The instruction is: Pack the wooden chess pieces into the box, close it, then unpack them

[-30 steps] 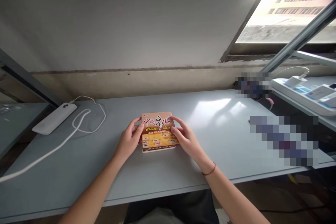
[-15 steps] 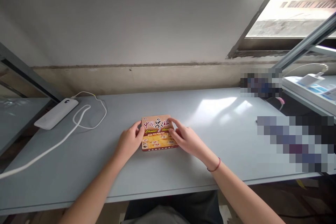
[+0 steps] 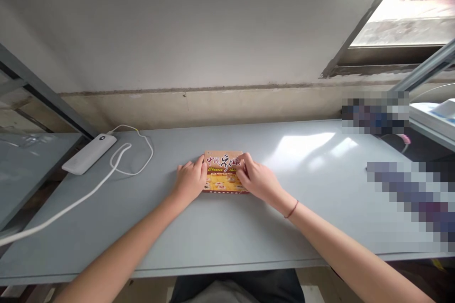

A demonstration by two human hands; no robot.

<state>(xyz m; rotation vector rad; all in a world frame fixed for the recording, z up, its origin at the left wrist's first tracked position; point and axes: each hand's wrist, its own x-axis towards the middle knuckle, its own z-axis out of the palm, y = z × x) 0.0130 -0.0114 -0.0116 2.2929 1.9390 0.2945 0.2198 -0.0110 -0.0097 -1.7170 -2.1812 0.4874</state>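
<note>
A Chinese chess box, brown and yellow with printed lettering and pictures of chess pieces, lies face up on the grey table. My left hand grips its left edge, with the thumb along the side and the other fingers partly hidden. On the opposite edge, my right hand is closed with bent fingers over the upper right corner, covering part of the print. A thin dark red band circles my right wrist.
A white power bank with a white cable lies at the table's left. Metal posts rise at both sides. Pixelated items sit at the right, near a white board. Behind the table stands a wall with a window.
The view has shifted slightly left. Both hands have tightened around the box, the right fingers now more bent over its corner. The box appears a little straighter and farther back.
</note>
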